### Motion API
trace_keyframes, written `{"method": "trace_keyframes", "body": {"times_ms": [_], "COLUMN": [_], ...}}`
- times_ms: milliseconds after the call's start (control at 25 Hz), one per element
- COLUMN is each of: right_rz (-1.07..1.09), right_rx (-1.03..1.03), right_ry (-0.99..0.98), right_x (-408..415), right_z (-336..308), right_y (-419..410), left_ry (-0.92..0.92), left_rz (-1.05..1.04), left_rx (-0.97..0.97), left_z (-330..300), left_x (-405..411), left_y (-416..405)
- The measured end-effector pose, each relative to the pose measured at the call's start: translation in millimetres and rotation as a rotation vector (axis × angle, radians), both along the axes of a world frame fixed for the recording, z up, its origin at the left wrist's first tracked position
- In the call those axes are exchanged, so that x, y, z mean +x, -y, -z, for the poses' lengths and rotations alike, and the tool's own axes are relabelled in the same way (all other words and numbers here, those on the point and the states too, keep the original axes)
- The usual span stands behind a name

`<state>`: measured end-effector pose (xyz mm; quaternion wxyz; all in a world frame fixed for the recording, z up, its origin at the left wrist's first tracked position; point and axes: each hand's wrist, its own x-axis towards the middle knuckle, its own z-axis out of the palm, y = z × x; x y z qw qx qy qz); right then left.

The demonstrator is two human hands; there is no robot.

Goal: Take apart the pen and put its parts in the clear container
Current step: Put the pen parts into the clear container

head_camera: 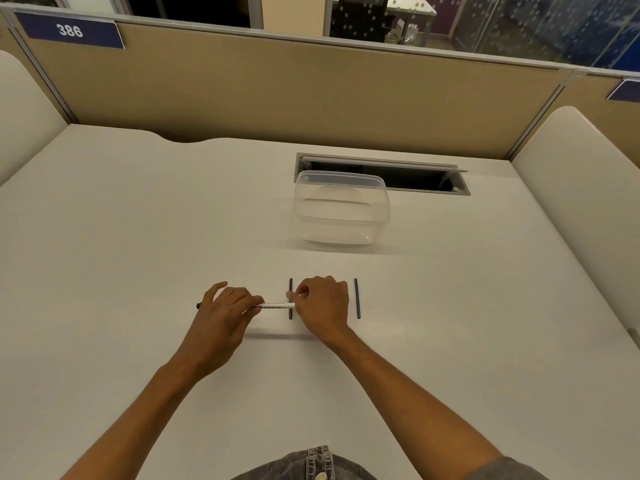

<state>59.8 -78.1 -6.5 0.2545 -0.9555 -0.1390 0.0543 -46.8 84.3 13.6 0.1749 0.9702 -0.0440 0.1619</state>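
Gripping pen (275, 305) crosswise, left hand (221, 315), right hand (323, 306) at ends

Table (138, 271): smooth matt off-white laminate, showing no gloss. Clear container (341, 209): transparent glossy plastic, catching faint highlights. Whiteboard marker (275, 305): smooth white plastic barrel, appearing lightly glossy. Partition (277, 91): matt tan cloth, sitting in metal trim. Cable tray (381, 171): showing grey brushed metal.
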Motion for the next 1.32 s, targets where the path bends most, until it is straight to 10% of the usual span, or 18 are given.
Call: {"method": "trace_keyframes", "body": {"times_ms": [1040,1320], "right_rz": [-0.081,-0.007], "right_rx": [0.058,0.347], "right_ry": [0.239,0.279], "right_x": [167.8,127.2], "right_z": [-107.7,-94.4], "right_y": [20.2,56.9], "left_ry": [0.038,0.033], "left_rz": [0.043,0.044], "left_rx": [-0.026,-0.032], "left_z": [-16.2,-18.7], "left_x": [28.2,23.5], "left_y": [4.0,4.2]}}
